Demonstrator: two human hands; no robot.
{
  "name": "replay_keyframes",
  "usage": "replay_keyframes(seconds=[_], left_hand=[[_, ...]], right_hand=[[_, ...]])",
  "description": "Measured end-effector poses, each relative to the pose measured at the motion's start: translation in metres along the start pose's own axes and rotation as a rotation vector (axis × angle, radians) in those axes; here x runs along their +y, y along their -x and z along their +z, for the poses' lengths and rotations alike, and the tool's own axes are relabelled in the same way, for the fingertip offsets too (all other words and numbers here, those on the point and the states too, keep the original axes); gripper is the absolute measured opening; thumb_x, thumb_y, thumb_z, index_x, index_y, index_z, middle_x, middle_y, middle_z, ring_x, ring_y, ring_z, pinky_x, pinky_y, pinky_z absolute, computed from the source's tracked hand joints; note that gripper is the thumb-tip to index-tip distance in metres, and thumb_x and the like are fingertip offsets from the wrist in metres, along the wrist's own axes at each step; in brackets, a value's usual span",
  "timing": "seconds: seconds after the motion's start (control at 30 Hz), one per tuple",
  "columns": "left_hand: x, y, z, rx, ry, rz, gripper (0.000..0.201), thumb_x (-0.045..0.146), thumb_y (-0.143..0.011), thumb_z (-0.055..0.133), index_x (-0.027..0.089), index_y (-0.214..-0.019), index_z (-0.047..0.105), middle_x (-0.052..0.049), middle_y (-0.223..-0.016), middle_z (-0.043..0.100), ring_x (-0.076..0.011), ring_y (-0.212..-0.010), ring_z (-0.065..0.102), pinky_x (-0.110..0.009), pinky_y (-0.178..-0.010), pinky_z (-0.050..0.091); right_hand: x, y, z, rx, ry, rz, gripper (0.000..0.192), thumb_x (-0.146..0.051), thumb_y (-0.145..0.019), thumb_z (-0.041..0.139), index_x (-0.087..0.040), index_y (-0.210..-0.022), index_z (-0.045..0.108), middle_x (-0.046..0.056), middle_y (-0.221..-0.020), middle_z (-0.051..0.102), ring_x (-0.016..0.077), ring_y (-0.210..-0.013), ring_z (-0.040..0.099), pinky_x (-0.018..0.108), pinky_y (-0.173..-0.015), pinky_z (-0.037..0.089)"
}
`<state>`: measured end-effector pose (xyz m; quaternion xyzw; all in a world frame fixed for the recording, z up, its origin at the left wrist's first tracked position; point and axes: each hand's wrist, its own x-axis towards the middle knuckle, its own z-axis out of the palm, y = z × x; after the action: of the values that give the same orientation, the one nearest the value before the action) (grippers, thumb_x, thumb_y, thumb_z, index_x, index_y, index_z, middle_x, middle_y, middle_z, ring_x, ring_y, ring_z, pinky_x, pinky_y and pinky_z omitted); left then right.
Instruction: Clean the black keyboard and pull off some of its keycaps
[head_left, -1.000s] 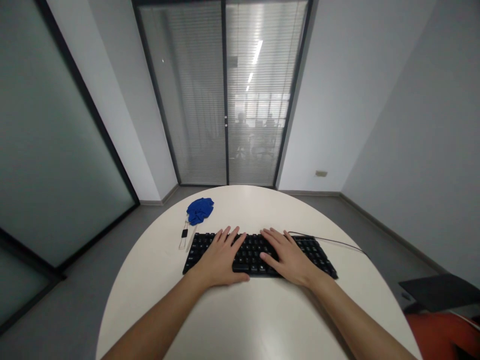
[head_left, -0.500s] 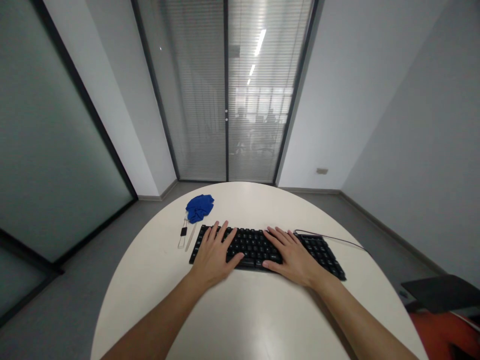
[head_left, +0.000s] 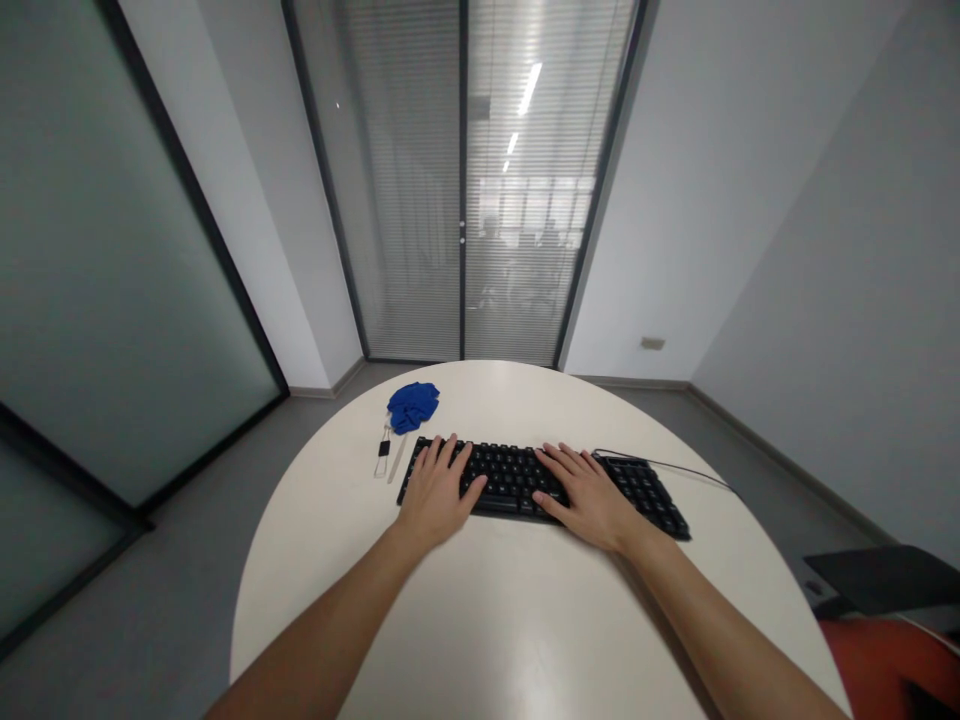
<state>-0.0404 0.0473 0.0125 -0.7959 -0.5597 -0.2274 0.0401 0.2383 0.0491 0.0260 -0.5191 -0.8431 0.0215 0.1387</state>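
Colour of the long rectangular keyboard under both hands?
The keyboard is black; it shows best in the head view, the only one.

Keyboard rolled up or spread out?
Spread out: the keyboard lies across the table, key rows visible between the left hand and right hand.

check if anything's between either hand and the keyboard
Nothing visible is: the left hand and right hand are both directly over the keyboard. The blue cloth, binder clip and thin strip lie around its far left corner, apart from both hands.
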Motion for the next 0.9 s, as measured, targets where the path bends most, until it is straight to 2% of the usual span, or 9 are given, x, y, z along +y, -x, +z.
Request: replay_keyframes(seconds=[0.1,0.23,0.3,0.4,0.53,0.63,0.77,0.9], left_hand=[[-0.012,-0.005,-0.003,0.082,0.036,-0.055,0.052,0.049,-0.102,0.036,0.016,-0.137,0.056,-0.013,-0.149,0.049,-0.0302,-0.138,0.043,-0.048,-0.115,0.035],[-0.042,-0.011,-0.009,0.158,-0.010,-0.196,0.052,0.046,-0.102,0.036,0.012,-0.132,0.061,-0.016,-0.144,0.053,-0.0310,-0.132,0.050,-0.047,-0.113,0.038],[-0.056,-0.012,-0.010,0.137,-0.068,-0.283,0.051,0.045,-0.101,0.037,0.011,-0.130,0.063,-0.018,-0.145,0.052,-0.0327,-0.132,0.050,-0.047,-0.112,0.037],[-0.070,-0.011,-0.012,0.038,-0.118,-0.400,0.055,0.048,-0.101,0.034,0.011,-0.128,0.064,-0.021,-0.143,0.052,-0.0354,-0.132,0.050,-0.049,-0.109,0.038],[-0.076,-0.010,-0.015,-0.050,-0.089,-0.464,0.059,0.052,-0.101,0.026,0.015,-0.120,0.069,-0.017,-0.129,0.064,-0.0337,-0.119,0.060,-0.045,-0.100,0.046],[-0.079,-0.010,-0.018,-0.058,-0.087,-0.480,0.063,0.054,-0.101,0.024,0.016,-0.106,0.075,-0.016,-0.119,0.069,-0.0335,-0.110,0.064,-0.043,-0.093,0.049],[-0.085,-0.011,-0.021,-0.049,-0.108,-0.517,0.071,0.055,-0.100,0.021,0.013,-0.092,0.078,-0.019,-0.112,0.070,-0.0354,-0.100,0.067,-0.045,-0.087,0.050],[-0.092,-0.011,-0.020,-0.026,-0.111,-0.541,0.066,0.054,-0.099,0.024,0.014,-0.098,0.077,-0.019,-0.114,0.070,-0.0356,-0.100,0.067,-0.045,-0.084,0.050]], right_hand=[[-0.003,0.002,0.001,0.015,0.034,-0.005,0.070,-0.064,-0.096,0.037,-0.024,-0.154,0.037,0.008,-0.160,0.033,0.0312,-0.148,0.028,0.056,-0.121,0.021],[-0.002,0.002,0.002,0.019,0.053,-0.013,0.070,-0.064,-0.097,0.035,-0.023,-0.153,0.038,0.007,-0.160,0.033,0.0301,-0.148,0.028,0.055,-0.121,0.023],[0.000,0.002,0.003,0.023,0.055,-0.017,0.069,-0.064,-0.097,0.035,-0.023,-0.153,0.038,0.007,-0.160,0.033,0.0299,-0.148,0.028,0.055,-0.121,0.023],[0.002,0.002,0.005,0.030,0.049,-0.024,0.069,-0.064,-0.097,0.036,-0.024,-0.153,0.039,0.007,-0.160,0.033,0.0302,-0.148,0.028,0.055,-0.121,0.024],[0.001,0.003,0.005,0.040,0.036,-0.028,0.067,-0.063,-0.097,0.038,-0.025,-0.152,0.039,0.007,-0.159,0.034,0.0300,-0.148,0.028,0.055,-0.121,0.023],[-0.001,0.004,0.002,0.039,0.036,-0.019,0.068,-0.063,-0.097,0.037,-0.024,-0.152,0.040,0.008,-0.159,0.035,0.0299,-0.148,0.028,0.054,-0.121,0.023],[-0.002,0.003,0.000,0.018,0.037,-0.012,0.069,-0.064,-0.097,0.037,-0.023,-0.152,0.039,0.008,-0.159,0.034,0.0297,-0.148,0.029,0.054,-0.121,0.023],[0.001,0.003,0.002,0.024,0.038,-0.012,0.069,-0.064,-0.097,0.037,-0.022,-0.152,0.041,0.008,-0.159,0.035,0.0296,-0.148,0.029,0.054,-0.121,0.023]])
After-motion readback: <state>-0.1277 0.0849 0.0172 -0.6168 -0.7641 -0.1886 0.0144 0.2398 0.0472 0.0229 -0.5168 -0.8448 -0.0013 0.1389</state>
